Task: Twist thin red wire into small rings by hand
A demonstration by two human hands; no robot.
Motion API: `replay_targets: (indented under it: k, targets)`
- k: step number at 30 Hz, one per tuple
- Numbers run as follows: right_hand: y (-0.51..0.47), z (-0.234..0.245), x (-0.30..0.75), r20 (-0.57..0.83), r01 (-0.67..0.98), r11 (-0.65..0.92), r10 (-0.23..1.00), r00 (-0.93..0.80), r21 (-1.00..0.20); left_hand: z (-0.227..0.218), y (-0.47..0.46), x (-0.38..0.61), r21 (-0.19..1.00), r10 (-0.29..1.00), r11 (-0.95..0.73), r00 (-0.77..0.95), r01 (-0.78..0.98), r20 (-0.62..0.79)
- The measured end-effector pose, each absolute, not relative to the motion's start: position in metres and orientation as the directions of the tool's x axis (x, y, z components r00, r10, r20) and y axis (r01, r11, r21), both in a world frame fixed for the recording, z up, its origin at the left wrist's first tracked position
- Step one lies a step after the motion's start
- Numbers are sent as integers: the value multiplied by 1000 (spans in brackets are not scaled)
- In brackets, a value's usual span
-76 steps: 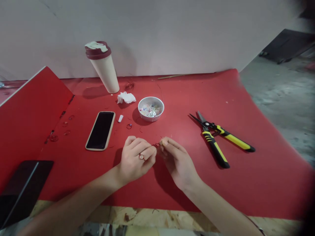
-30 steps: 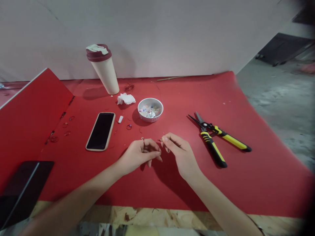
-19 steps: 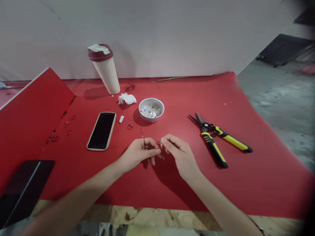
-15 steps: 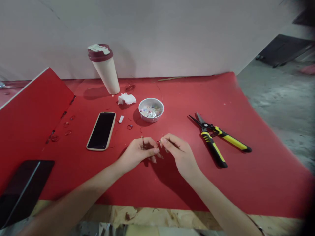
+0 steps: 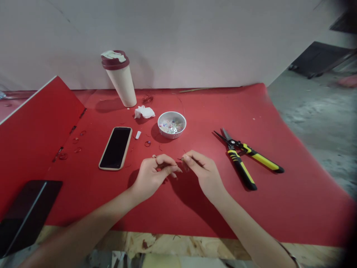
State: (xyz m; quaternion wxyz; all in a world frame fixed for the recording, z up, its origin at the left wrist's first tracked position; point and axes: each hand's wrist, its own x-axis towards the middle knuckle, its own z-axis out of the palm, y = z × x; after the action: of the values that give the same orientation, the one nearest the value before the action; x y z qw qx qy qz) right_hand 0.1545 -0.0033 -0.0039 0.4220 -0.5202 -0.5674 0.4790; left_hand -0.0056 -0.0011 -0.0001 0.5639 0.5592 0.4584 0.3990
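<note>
Over the middle of the red sheet, my right hand [image 5: 205, 172] pinches a short piece of thin wire [image 5: 180, 159] between thumb and forefinger. A fine end sticks up above the fingertips. My left hand [image 5: 152, 175] is close by on the left, thumb and forefinger pressed together; what lies between them is too small to make out. A wire ring with a pale bead [image 5: 154, 156] sits on a left finger. Just beyond the hands are a silver bowl [image 5: 172, 136] of small beads and a wire ring with a purple bead [image 5: 147, 144].
Black-and-yellow pliers [image 5: 245, 158] lie opened at the right. A phone [image 5: 115, 149], a white piece [image 5: 138, 135], crumpled tissue [image 5: 144, 111] and a lidded cup [image 5: 122, 83] stand left and back. Several wire rings [image 5: 77, 150] lie farther left, near a dark flat object [image 5: 25, 212].
My left hand has shifted slightly left and its fingertips have drawn away from the right hand's pinch. The right hand has stayed nearly in place, still pinching the wire.
</note>
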Motion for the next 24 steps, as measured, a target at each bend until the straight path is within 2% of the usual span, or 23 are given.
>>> replay_targets:
  k: [5,8,10,14,16,21,24]
  targets:
    - [-2,-13,152,-137,-100,-152,980,-144,-983,0,-2,-5,974,975,-48,222,223,-2]
    - [0,-16,154,-217,-243,-268,952,-217,-932,-2,-3,-6,924,957,-208,260,320,126]
    - [1,-15,155,-270,-294,-346,924,-270,-891,-4,-3,-5,919,946,-232,293,319,137]
    - [2,-11,157,-304,-335,-412,894,-329,-848,-8,-2,-5,960,966,-10,251,281,-64]
    - [0,-9,156,-297,-334,-409,893,-338,-849,-10,-1,-5,952,968,41,224,304,-113]
    - [-2,-8,156,-265,-329,-373,906,-329,-868,-12,3,-9,869,965,-130,262,478,1]
    - [-2,-9,156,-258,-330,-355,917,-303,-875,-12,5,-10,805,941,-182,339,565,-26]
